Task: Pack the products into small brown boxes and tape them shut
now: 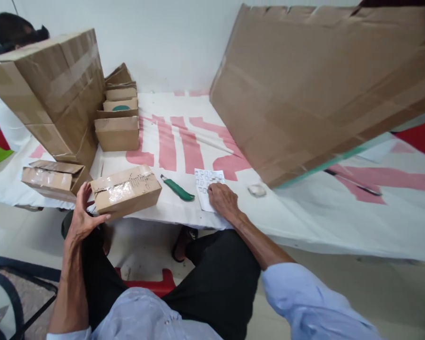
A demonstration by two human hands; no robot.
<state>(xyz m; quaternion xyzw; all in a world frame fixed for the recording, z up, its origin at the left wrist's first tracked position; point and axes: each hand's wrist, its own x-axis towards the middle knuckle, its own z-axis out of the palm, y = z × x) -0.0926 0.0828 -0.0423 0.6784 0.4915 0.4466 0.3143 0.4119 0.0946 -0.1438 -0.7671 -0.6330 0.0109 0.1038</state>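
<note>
My left hand grips the left end of a taped cardboard box with dark writing on top, at the table's front edge. Over the lower right part of a white paper sheet with rows of small printed marks rests my right hand. Its fingers are curled and pressed together, and whatever they may pinch is hidden. Between the box and the sheet lies a green utility knife.
A tall taped carton and a row of small open boxes stand at the left. Another small box sits near the edge. A large cardboard panel leans at the right. A person is partly visible behind the carton.
</note>
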